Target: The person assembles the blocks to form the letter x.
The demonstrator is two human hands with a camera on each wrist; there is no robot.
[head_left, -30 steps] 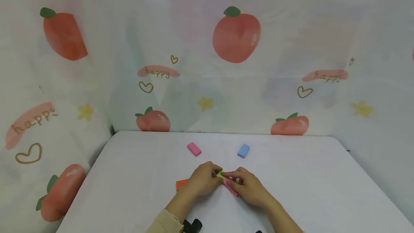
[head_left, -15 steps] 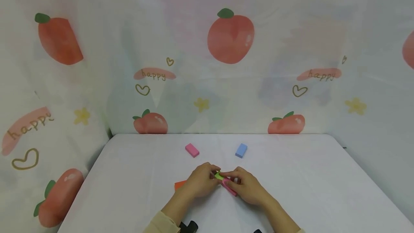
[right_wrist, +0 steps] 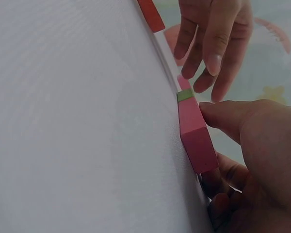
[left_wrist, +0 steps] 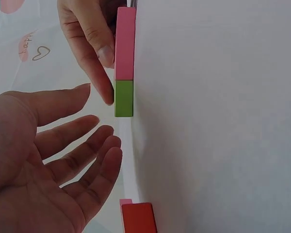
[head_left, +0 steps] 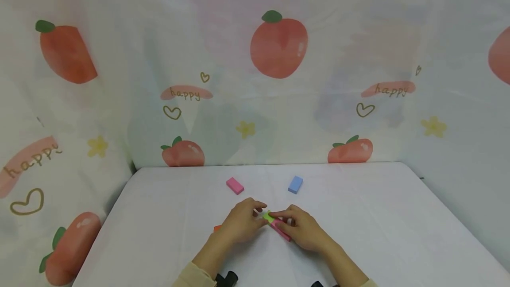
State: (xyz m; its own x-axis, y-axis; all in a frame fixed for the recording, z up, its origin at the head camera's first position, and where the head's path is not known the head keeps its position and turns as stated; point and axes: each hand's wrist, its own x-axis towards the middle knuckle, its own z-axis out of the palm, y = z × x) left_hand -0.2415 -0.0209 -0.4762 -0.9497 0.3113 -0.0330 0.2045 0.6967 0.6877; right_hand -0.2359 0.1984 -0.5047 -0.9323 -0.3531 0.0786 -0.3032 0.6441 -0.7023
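Note:
A pink block (head_left: pixel 283 233) lies on the white table with a green block (head_left: pixel 267 218) set end to end against it, forming one slanting bar. My right hand (head_left: pixel 306 231) pinches the pink block between thumb and fingers, and its index finger reaches along to the green block. To the left, my left hand (head_left: pixel 241 220) hovers beside the green block with its fingers apart, holding nothing. In the left wrist view, a gap separates the left hand (left_wrist: pixel 63 150) from the green block (left_wrist: pixel 124 98).
An orange block (head_left: pixel 217 228) is partly hidden behind my left wrist. Farther back on the table (head_left: pixel 358 216) lie another pink block (head_left: pixel 235 186) and a blue block (head_left: pixel 295 185). A fruit-patterned cloth (head_left: pixel 303 123) hangs behind the table.
My left hand has let go of the green block and drawn back slightly to the left, its fingers spreading. The right hand stays at the pink block. The head view has shifted a little.

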